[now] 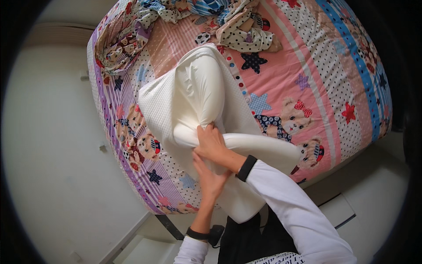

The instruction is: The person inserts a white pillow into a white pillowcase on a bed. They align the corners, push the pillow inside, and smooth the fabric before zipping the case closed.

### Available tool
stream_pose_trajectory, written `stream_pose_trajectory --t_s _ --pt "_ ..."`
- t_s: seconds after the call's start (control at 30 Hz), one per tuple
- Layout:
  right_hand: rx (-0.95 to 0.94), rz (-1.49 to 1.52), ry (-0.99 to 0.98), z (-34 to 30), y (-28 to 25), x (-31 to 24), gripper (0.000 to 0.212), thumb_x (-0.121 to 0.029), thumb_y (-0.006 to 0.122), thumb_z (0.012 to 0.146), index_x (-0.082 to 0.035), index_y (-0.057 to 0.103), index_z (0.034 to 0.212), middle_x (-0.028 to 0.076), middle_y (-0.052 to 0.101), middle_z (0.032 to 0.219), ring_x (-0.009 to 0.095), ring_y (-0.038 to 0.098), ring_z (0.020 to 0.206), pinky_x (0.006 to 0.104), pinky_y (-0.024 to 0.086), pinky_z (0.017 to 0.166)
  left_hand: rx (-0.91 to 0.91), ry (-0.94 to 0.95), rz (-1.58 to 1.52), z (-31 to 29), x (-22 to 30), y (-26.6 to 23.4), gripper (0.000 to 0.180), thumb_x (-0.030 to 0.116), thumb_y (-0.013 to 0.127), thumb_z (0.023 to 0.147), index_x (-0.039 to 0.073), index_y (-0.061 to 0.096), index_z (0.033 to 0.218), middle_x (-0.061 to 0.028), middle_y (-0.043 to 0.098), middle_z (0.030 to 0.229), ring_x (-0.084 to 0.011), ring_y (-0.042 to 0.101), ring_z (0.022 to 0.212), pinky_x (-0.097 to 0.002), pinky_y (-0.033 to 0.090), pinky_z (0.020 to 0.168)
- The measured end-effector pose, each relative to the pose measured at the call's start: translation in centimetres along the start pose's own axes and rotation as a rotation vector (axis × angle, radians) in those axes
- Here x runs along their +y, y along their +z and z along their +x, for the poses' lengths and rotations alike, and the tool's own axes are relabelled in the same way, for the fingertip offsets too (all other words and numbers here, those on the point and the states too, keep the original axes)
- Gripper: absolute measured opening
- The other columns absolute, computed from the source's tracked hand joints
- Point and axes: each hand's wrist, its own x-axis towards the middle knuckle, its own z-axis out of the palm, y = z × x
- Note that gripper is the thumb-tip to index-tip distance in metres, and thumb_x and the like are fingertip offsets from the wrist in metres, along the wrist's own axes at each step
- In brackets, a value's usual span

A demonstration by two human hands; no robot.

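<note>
Across the near edge of the bed [325,83], a white pillow [204,83] lies folded, partly inside a quilted cover [156,110]. The person's right hand [214,143] is clamped on a pinch of the pillow. Just nearer, the left hand [212,179] touches the white material; I can't tell whether it grips. Crumpled cloth [239,37] lies far off.

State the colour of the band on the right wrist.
The wristband is black, seen best in the head view.
</note>
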Motion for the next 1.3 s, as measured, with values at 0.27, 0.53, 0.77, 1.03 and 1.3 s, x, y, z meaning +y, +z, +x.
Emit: stream_pose_trajectory --t_s 0.27,0.53,0.77,1.03,1.3 --pt "-0.873 0.594 -0.07 2.4 -8.4 3.7 0.085 -0.017 0.057 0.08 0.002 0.009 0.147 0.028 0.026 0.145 0.03 0.027 0.136 0.0325 0.022 0.11 0.409 0.013 -0.076 5.4 -1.4 -1.1 0.106 0.029 0.081 0.065 0.0 0.017 0.144 -0.0272 0.02 0.145 -0.0405 0.022 0.134 -0.044 0.023 0.108" --pt "-1.125 0.804 0.016 2.9 -10.4 4.3 0.067 -0.004 0.045 0.076 -0.003 0.031 0.141 0.012 0.049 0.123 0.012 0.045 0.096 0.0226 0.036 0.077 0.033 -0.016 -0.034 9.1 0.0 1.4 0.098 0.016 0.078 0.064 0.02 0.026 0.146 -0.0155 0.027 0.147 -0.0342 0.034 0.131 -0.0388 0.034 0.104" --pt "-0.411 0.756 0.155 8.2 -12.5 9.0 0.024 -0.005 0.045 0.086 0.004 0.062 0.101 0.008 0.066 0.089 0.011 0.063 0.079 0.027 0.053 0.069 0.132 0.259 0.233 11.8 2.2 3.5 0.096 -0.015 0.054 0.058 0.032 0.038 0.14 -0.0137 0.045 0.127 -0.0336 0.051 0.103 -0.0394 0.047 0.087" --pt "0.055 0.698 -0.034 12.4 -3.9 11.7 0.027 -0.003 0.061 0.079 0.008 0.061 0.103 0.016 0.068 0.092 0.025 0.065 0.082 0.0344 0.051 0.074 0.17 0.271 0.327 10.6 3.3 3.1 0.09 -0.018 0.051 0.061 0.033 0.047 0.135 -0.0102 0.041 0.119 -0.0325 0.048 0.103 -0.0391 0.049 0.083" --pt "0.062 0.978 0.127 14.1 -2.6 10.8 0.019 -0.007 0.054 0.087 0.005 0.06 0.101 0.011 0.066 0.088 0.016 0.061 0.081 0.0293 0.048 0.069 0.159 0.306 0.511 10.3 4.4 3.2 0.089 -0.018 0.049 0.058 0.031 0.052 0.131 -0.0085 0.04 0.118 -0.0315 0.048 0.105 -0.0395 0.049 0.08"
